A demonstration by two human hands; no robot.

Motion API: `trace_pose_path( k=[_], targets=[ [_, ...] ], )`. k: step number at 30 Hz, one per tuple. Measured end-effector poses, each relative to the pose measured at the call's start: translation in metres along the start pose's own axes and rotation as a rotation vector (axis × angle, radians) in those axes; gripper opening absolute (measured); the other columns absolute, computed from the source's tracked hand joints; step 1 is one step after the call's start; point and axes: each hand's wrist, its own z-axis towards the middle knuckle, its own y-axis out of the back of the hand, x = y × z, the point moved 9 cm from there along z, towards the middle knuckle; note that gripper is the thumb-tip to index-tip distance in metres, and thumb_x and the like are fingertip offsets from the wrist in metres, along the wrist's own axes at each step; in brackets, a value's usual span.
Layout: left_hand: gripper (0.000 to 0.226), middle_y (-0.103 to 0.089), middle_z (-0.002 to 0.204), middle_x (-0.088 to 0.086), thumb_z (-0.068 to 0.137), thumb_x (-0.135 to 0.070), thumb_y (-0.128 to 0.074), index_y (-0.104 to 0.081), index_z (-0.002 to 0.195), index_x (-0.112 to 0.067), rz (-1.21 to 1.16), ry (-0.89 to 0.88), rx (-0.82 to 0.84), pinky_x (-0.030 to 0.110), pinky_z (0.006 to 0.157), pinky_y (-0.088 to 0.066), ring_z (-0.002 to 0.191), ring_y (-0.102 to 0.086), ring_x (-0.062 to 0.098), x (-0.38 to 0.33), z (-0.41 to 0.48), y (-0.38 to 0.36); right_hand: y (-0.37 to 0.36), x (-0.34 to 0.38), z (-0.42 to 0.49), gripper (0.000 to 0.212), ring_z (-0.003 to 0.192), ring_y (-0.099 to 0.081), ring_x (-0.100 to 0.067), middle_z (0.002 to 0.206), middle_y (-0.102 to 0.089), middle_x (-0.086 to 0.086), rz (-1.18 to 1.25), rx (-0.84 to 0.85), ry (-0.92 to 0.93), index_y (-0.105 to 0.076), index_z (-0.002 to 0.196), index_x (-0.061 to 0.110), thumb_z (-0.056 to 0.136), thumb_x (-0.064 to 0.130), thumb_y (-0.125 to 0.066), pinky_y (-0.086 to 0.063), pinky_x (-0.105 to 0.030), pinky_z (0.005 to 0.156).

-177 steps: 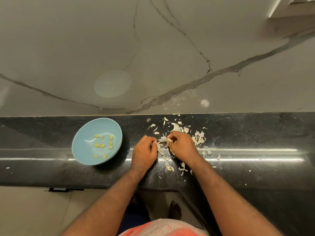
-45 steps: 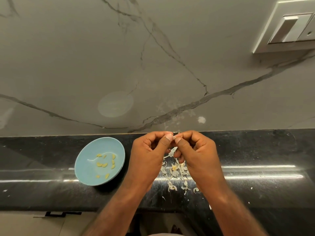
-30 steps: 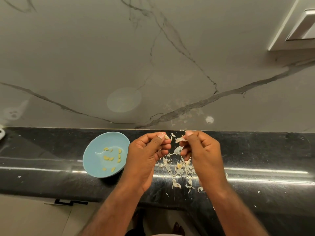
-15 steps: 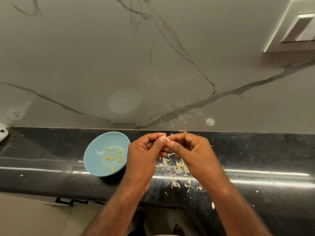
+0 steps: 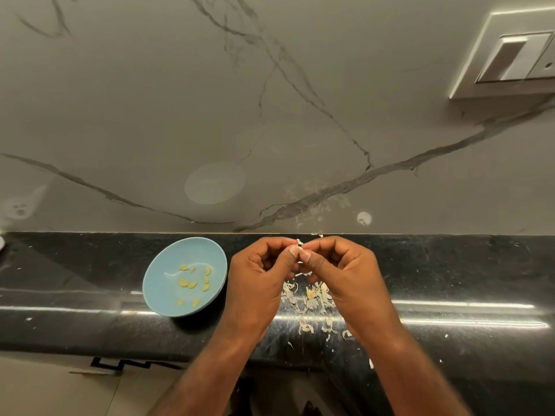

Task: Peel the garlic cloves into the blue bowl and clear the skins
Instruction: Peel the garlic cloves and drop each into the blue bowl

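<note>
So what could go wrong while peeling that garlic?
The garlic clove is pinched between the left hand and right hand above the skins, not over the blue bowl, so a slip might drop it among them. Some skins lie near the front edge of the counter and could fall off.

I see a grey wall (image 5: 150,109) with dark veins rising behind a glossy black countertop (image 5: 456,265). A white switch plate (image 5: 510,58) sits on it at upper right. A light streak (image 5: 465,305) reflects along the counter's front edge.
</note>
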Motion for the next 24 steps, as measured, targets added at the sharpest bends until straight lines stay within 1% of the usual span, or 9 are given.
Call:
trace_pose_path(
  k=[5,7,9,11,15,17,20,22,24],
  targets=[
    [0.012,-0.075,0.087,-0.002,0.087,-0.020,-0.065,-0.072,0.097,-0.021,-0.002,-0.013,0.114,0.026,0.069,-0.060,0.081,-0.072,0.016,-0.003,0.001,-0.007,-0.002,-0.001,0.001,0.014,0.073,-0.070,-0.016,0.085,-0.076,-0.010,0.143,0.059,-0.052,-0.075,0.096,0.006,0.083,0.011,-0.072,-0.055,-0.025,0.064],
    [0.014,-0.075,0.088,0.001,0.088,-0.014,-0.066,-0.072,0.100,-0.019,-0.030,0.002,0.125,0.026,0.071,-0.059,0.081,-0.072,0.017,-0.001,0.004,-0.007,-0.002,-0.001,0.002,0.016,0.072,-0.069,-0.015,0.082,-0.075,-0.010,0.169,0.069,-0.071,-0.075,0.094,0.005,0.080,0.013,-0.073,-0.054,-0.026,0.064],
    [0.015,-0.075,0.087,0.005,0.089,-0.008,-0.066,-0.072,0.101,-0.015,-0.078,0.057,0.130,0.024,0.071,-0.058,0.079,-0.071,0.017,0.004,0.009,-0.007,-0.002,0.000,0.003,0.016,0.072,-0.068,-0.015,0.081,-0.073,-0.009,0.170,0.078,-0.074,-0.075,0.093,0.005,0.079,0.014,-0.074,-0.054,-0.025,0.065],
    [0.011,-0.075,0.083,0.007,0.090,-0.010,-0.066,-0.074,0.097,-0.013,-0.078,0.094,0.169,0.024,0.070,-0.056,0.076,-0.070,0.017,0.007,0.012,-0.010,0.000,0.001,0.005,0.015,0.071,-0.066,-0.016,0.080,-0.072,-0.009,0.148,0.065,-0.066,-0.074,0.091,0.006,0.079,0.014,-0.075,-0.054,-0.026,0.065],
    [0.008,-0.074,0.078,0.007,0.091,-0.012,-0.065,-0.072,0.092,-0.009,-0.026,0.070,0.244,0.025,0.068,-0.057,0.072,-0.070,0.018,0.003,0.022,-0.011,-0.003,0.011,0.011,0.004,0.069,-0.066,-0.016,0.075,-0.072,-0.006,0.068,0.040,0.000,-0.072,0.086,0.009,0.082,0.010,-0.073,-0.053,-0.026,0.064],
    [0.007,-0.072,0.073,0.004,0.092,-0.010,-0.064,-0.070,0.089,-0.007,-0.020,0.044,0.246,0.021,0.064,-0.054,0.067,-0.067,0.012,-0.003,0.027,-0.009,-0.007,0.023,0.011,0.008,0.067,-0.068,-0.010,0.072,-0.072,-0.002,-0.048,-0.003,0.107,-0.070,0.084,0.012,0.087,0.004,-0.070,-0.053,-0.021,0.064],
    [0.010,-0.068,0.071,0.006,0.090,-0.014,-0.064,-0.068,0.086,-0.006,-0.141,0.073,0.249,0.022,0.061,-0.050,0.066,-0.062,0.013,-0.007,0.034,-0.008,-0.015,0.055,0.005,0.017,0.072,-0.069,-0.010,0.076,-0.069,0.005,-0.330,-0.102,0.446,-0.069,0.085,0.014,0.090,-0.002,-0.067,-0.052,-0.016,0.067],
    [0.017,-0.066,0.072,0.010,0.084,-0.021,-0.064,-0.067,0.085,-0.004,-0.274,0.111,0.276,0.025,0.060,-0.049,0.065,-0.059,0.015,-0.010,0.037,-0.011,-0.020,0.070,-0.001,0.019,0.075,-0.066,-0.010,0.079,-0.066,0.010,-0.471,-0.176,0.671,-0.069,0.088,0.013,0.089,-0.006,-0.067,-0.051,-0.017,0.068],
    [0.019,-0.064,0.071,0.008,0.081,-0.023,-0.064,-0.066,0.085,-0.004,-0.341,0.131,0.275,0.025,0.061,-0.048,0.065,-0.057,0.015,-0.013,0.040,-0.012,-0.020,0.076,-0.003,0.013,0.078,-0.066,-0.009,0.082,-0.066,0.009,-0.504,-0.238,0.767,-0.069,0.093,0.013,0.090,0.000,-0.067,-0.053,-0.020,0.069]
  ],
)
